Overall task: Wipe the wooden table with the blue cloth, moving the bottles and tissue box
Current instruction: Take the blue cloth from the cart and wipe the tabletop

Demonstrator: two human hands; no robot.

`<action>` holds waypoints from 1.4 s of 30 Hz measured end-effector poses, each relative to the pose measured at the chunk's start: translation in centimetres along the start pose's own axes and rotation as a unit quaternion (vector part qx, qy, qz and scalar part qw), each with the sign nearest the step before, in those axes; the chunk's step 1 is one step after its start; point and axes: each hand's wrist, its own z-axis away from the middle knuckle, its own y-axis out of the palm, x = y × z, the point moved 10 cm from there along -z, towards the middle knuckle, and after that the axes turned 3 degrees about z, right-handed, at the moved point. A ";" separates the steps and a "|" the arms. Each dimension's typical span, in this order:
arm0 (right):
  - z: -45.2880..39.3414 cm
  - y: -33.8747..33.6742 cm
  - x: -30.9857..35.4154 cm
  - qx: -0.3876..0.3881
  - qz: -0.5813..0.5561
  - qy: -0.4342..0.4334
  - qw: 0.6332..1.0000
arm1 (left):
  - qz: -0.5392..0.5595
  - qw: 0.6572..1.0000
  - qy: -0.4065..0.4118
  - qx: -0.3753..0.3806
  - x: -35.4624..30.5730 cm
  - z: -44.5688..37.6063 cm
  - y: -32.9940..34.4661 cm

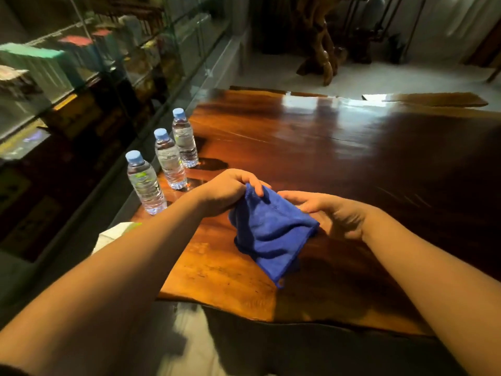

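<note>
A blue cloth [271, 234] hangs folded just above the near part of the glossy wooden table [339, 147]. My left hand [227, 189] pinches its top left corner. My right hand [333, 213] holds its right edge with the fingers curled under. Three clear water bottles with light blue caps stand in a row along the table's left edge: the nearest [145, 183], the middle one [169, 160] and the farthest [185, 138]. A white and green thing [115, 234], perhaps the tissue box, shows partly behind my left forearm at the near left corner.
A glass display cabinet [81, 77] with boxed goods runs along the left side, close to the table. A carved wooden stand [322, 58] rises on the pale floor beyond the far edge. The table's near edge [244, 308] is irregular.
</note>
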 end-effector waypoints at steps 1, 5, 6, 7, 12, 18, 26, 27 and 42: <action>-1.2 -0.5 -0.6 -0.017 0.043 0.019 0.999 | 0.001 1.000 -0.005 -0.013 0.7 -0.1 -0.2; -4.9 -2.1 -3.4 -0.098 0.214 0.124 0.964 | -0.044 0.997 -0.034 -0.055 4.0 -0.4 -1.1; -5.6 -2.3 -4.3 -0.101 0.234 0.145 0.956 | -0.059 0.996 -0.046 -0.056 5.1 -0.4 -1.4; -6.0 -2.6 -4.9 -0.102 0.245 0.161 0.950 | -0.065 0.995 -0.060 -0.053 6.4 -0.5 -1.7; -6.5 -5.1 -7.6 -0.112 0.243 0.217 0.939 | -0.291 0.948 -0.089 -0.097 12.9 0.1 -6.1; -5.1 -8.5 -8.1 -0.151 0.242 0.233 0.930 | -0.540 0.790 -0.188 -0.219 20.6 3.0 -11.3; -4.5 -15.6 -4.7 -0.307 0.283 0.175 0.891 | -0.552 0.753 -0.218 -0.283 25.2 4.6 -12.0; -4.7 -16.2 -3.8 -0.334 0.316 0.159 0.874 | -0.551 0.751 -0.221 -0.290 25.6 4.8 -12.0; -18.1 -6.0 -10.2 -0.259 0.705 0.069 0.657 | -0.560 0.738 -0.204 -0.317 24.7 5.3 -11.7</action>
